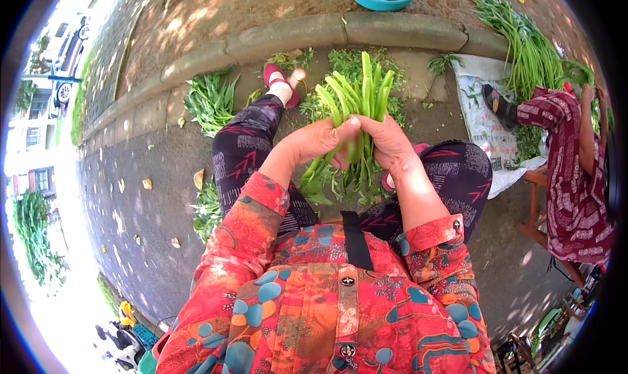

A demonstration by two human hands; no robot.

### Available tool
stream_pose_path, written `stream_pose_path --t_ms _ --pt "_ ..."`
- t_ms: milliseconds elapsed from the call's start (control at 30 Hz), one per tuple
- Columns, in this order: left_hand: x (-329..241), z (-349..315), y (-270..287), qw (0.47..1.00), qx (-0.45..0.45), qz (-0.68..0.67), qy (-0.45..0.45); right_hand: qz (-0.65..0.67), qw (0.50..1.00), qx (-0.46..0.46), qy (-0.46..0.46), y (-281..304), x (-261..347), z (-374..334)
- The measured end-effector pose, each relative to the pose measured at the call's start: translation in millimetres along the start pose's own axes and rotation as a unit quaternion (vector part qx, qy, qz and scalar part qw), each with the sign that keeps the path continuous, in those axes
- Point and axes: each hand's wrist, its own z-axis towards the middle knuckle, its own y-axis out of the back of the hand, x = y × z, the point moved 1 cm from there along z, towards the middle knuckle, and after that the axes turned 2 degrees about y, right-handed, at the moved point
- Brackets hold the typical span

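Between my knees I hold a bunch of leafy green stems [365, 94] that looks like water spinach. Its pale cut ends point up and away from me, while the leaves hang down below my hands. My left hand [319, 140] is closed round the bunch from the left. From the right, my right hand [390, 143] grips the same stems, its thumb close to the left one. The fingers behind the stems are partly hidden. Loose leaves and trimmings [397, 112] lie on the ground just beyond the bunch.
Piles of greens [210, 104] lie left of my leg. A stone curb [281, 39] runs across the far side, with a turquoise basin [383, 1] beyond. At right, another person [575, 171] sits beside a white sack [481, 106] and a long-stemmed heap [530, 53].
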Motion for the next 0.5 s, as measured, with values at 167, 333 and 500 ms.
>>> stream_pose_path --t_ms 167,333,500 --pt "-3.4 3.5 -1.5 0.999 -0.038 -0.018 0.001 0.018 0.999 0.000 -0.034 -2.6 1.7 0.3" --pt "-1.3 11.5 9.3 0.995 -0.058 -0.077 -0.035 0.016 1.000 -0.010 -0.012 -7.4 5.0 -1.1" --pt "-30.3 11.1 7.7 0.999 -0.042 0.019 -0.026 -0.028 0.999 0.014 0.004 4.4 2.1 1.5"
